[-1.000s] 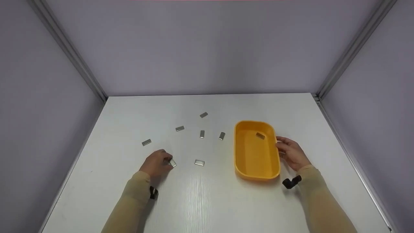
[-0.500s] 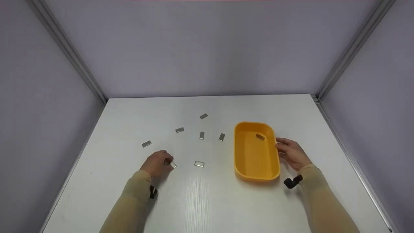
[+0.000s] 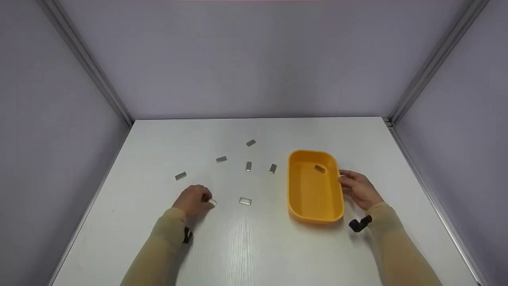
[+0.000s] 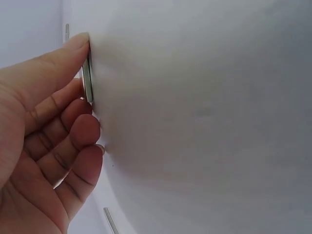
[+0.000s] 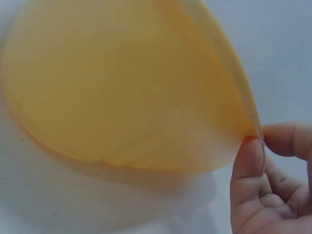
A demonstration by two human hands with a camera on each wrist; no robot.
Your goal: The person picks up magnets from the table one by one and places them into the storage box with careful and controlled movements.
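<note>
Left-wrist view shows the fingers (image 4: 78,46) of the left hand (image 3: 193,200) curled and pinched on a small metal plate (image 4: 87,80), thumb on its upper end and the other fingertips bunched under it, the plate's flat face lying against the white counter (image 4: 204,112). From the head camera that plate (image 3: 212,202) sits at the fingertips, on the side toward the yellow tray (image 3: 315,212), its long axis running roughly across the counter toward the tray. The tray lies well apart to the right of the left hand, with another plate (image 3: 245,201) on the counter between them. The right hand (image 3: 359,188) is far nearer the tray: its thumb and fingers pinch the tray's right rim (image 5: 256,131), closed on the thin wall. One plate (image 3: 320,169) already lies inside the tray near its far end. Five more plates are scattered on the counter beyond the left hand, the nearest (image 3: 181,176) to its far left.

Against the earlier head pictures, the pinched plate lies flatter and tucked closer under the fingertips; the right hand's hold on the tray and the loose plates look unchanged.
</note>
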